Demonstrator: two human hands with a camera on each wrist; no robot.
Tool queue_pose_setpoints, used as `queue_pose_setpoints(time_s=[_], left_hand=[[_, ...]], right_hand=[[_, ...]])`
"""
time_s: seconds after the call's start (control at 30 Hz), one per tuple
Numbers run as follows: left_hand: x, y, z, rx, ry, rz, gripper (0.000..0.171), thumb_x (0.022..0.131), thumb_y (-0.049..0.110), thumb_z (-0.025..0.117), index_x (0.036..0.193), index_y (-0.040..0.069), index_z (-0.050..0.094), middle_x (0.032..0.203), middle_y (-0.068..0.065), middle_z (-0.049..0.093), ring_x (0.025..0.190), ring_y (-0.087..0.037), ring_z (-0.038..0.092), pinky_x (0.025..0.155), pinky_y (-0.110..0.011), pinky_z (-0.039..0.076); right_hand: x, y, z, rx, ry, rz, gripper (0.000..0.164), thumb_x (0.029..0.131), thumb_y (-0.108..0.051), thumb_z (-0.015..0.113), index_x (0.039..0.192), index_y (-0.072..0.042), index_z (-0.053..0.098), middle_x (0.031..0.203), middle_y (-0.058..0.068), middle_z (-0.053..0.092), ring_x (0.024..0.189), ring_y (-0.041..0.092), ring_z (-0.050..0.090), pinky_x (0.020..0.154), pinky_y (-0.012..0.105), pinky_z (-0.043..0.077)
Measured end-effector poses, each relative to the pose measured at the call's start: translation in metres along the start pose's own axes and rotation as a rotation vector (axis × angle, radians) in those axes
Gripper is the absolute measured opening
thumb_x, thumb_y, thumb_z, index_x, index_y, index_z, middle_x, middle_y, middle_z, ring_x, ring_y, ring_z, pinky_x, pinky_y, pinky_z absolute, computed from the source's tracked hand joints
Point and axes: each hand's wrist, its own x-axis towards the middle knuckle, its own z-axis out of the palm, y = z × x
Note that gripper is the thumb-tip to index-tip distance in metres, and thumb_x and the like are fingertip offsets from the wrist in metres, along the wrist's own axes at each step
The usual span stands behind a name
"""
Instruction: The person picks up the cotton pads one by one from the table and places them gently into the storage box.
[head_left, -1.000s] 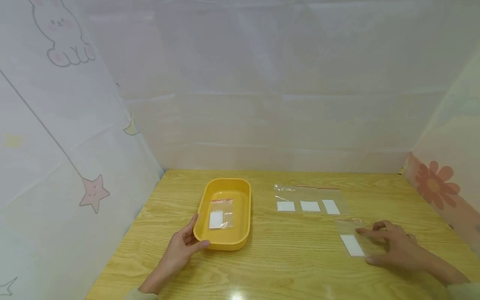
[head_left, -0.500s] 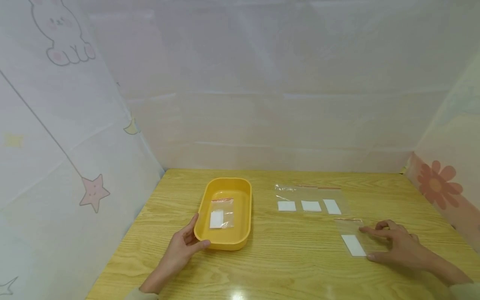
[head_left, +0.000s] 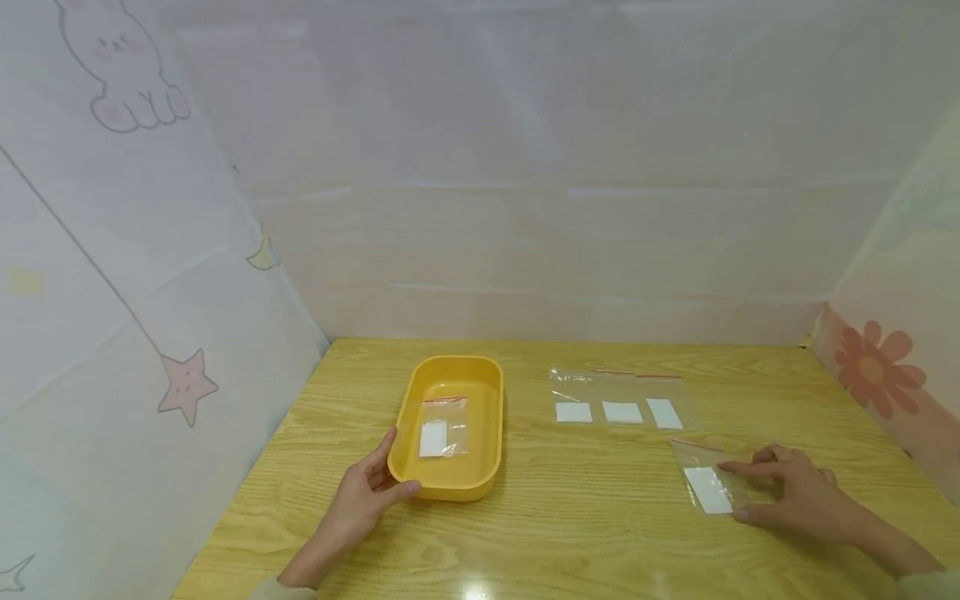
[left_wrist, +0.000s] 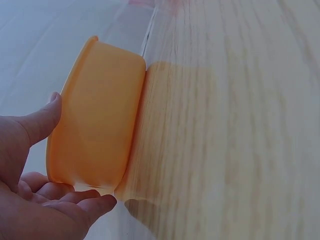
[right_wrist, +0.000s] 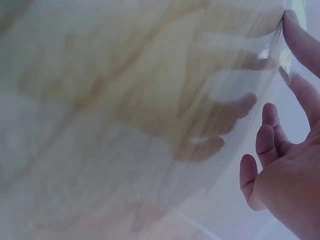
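My left hand (head_left: pixel 360 500) grips the near left corner of a yellow plastic tray (head_left: pixel 457 492), the thumb at its front end and the fingers along its side. Inside it lies a clear zip bag (head_left: pixel 455 412) with a white rectangle. In the left wrist view the tray (left_wrist: pixel 100 115) sits between thumb and fingers. On the right, my right hand (head_left: pixel 802 496) pinches the edge of another zip bag (head_left: pixel 705 454) with thumb and index finger; its plastic buckles over a white rectangle. The right wrist view shows the other fingers (right_wrist: pixel 266 142) loosely bent, off the bag.
Behind the right-hand bag, several clear zip bags (head_left: pixel 618 387) lie in an overlapping row, with white rectangles showing. The wooden table (head_left: pixel 570 517) is glossy. Pale printed sheets (head_left: pixel 525 208) wall it in at the back and both sides.
The right hand's index finger has moved in over the bag, whose plastic has bent up from lying flat. The left hand and the tray stay where they were.
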Motion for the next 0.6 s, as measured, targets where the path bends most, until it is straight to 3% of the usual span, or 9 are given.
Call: queue_pose_setpoints(time_s=[0.13,0.27,0.3,0.4,0.5,0.6], left_hand=[[0.0004,-0.0006,-0.0003,0.01,0.0,0.004,0.092,0.096,0.005,0.078,0.168,0.006,0.021,0.168,-0.021,0.028,0.146,-0.04,0.042,0.107,-0.03,0.049],[0.0001,0.0004,0.0005,0.009,0.01,0.001,0.092,0.096,0.005,0.079,0.168,0.006,0.022,0.168,-0.021,0.028,0.146,-0.039,0.042,0.106,-0.03,0.05],[0.0,0.0009,0.0009,0.01,0.015,0.002,0.091,0.096,0.004,0.078,0.167,0.006,0.022,0.168,-0.02,0.028,0.146,-0.039,0.043,0.106,-0.031,0.05],[-0.0001,0.0021,0.0018,0.017,0.036,0.002,0.09,0.096,0.005,0.079,0.167,0.006,0.024,0.168,-0.019,0.028,0.146,-0.038,0.043,0.106,-0.031,0.051],[0.0,0.0028,0.0024,0.026,0.049,0.0,0.089,0.096,0.006,0.079,0.167,0.007,0.026,0.168,-0.018,0.029,0.145,-0.038,0.045,0.105,-0.031,0.051],[-0.0002,0.0025,0.0023,0.028,0.045,-0.004,0.089,0.095,0.006,0.079,0.167,0.007,0.025,0.167,-0.019,0.03,0.145,-0.038,0.045,0.105,-0.031,0.052]], right_hand=[[0.0011,0.0027,0.0001,0.015,-0.031,0.002,0.057,0.078,-0.035,0.095,0.131,-0.023,0.077,0.108,0.0,0.066,0.094,0.02,0.06,0.071,0.05,0.047],[0.0012,0.0015,-0.0003,0.025,-0.026,0.008,0.059,0.077,-0.035,0.095,0.13,-0.015,0.077,0.11,0.005,0.073,0.1,0.039,0.066,0.076,0.064,0.057],[0.001,0.0005,-0.0002,0.027,-0.018,0.016,0.06,0.077,-0.036,0.096,0.129,-0.013,0.077,0.111,0.006,0.074,0.102,0.041,0.067,0.08,0.063,0.058],[0.0007,-0.0016,-0.0013,0.045,-0.007,0.016,0.06,0.078,-0.033,0.095,0.129,-0.008,0.076,0.106,-0.002,0.075,0.1,0.023,0.067,0.083,0.041,0.06],[0.0012,-0.0029,-0.0029,0.106,-0.02,-0.001,0.059,0.081,-0.027,0.094,0.131,-0.004,0.074,0.097,-0.014,0.073,0.088,0.003,0.06,0.072,0.019,0.051],[0.001,-0.0021,-0.003,0.197,-0.043,-0.037,0.055,0.084,-0.017,0.091,0.132,0.001,0.071,0.091,-0.015,0.071,0.08,-0.001,0.058,0.066,0.019,0.051]])
